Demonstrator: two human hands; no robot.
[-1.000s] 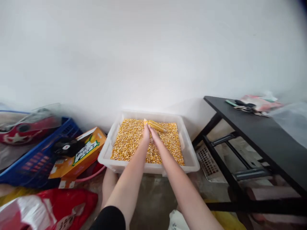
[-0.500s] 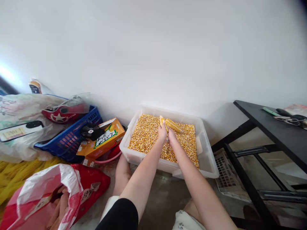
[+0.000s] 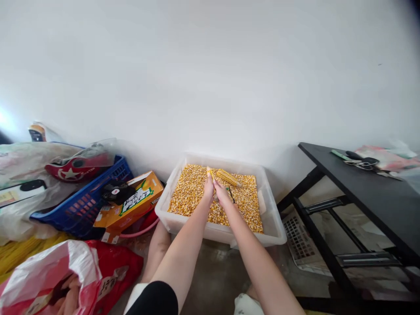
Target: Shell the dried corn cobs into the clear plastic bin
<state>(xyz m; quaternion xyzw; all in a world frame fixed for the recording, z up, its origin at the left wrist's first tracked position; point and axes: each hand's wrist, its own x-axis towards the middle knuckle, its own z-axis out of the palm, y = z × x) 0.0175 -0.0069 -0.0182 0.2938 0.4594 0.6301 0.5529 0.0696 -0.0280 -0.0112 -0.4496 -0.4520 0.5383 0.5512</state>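
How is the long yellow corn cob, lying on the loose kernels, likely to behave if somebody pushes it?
The long yellow corn cob may roll sideways, since it looks rounded. The loose yellow kernels under it may shift, their surface being uneven. It probably stays stiff, as it looks straight and solid.

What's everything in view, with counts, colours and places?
Bin: one, translucent white, centre
Kernels: uncountable, yellow, in bin
Held cob: one, yellow, between hands
Loose cob: one, yellow, on kernels
Basket: one, blue, left
Helmet: one, red, over basket
Phone: one, white-black, far left
Box: one, orange, left of bin
Fan: one, black, by box
Basin: one, pink, under box
Bag: one, red-white, lower left
Mesh: one, yellow, behind bag
Plastic: uncountable, translucent, left
Table: one, black, right
Tabletop items: several, mixed, right
Crate: one, white, beneath table
Left hand: one, on held cob
Right hand: one, on held cob
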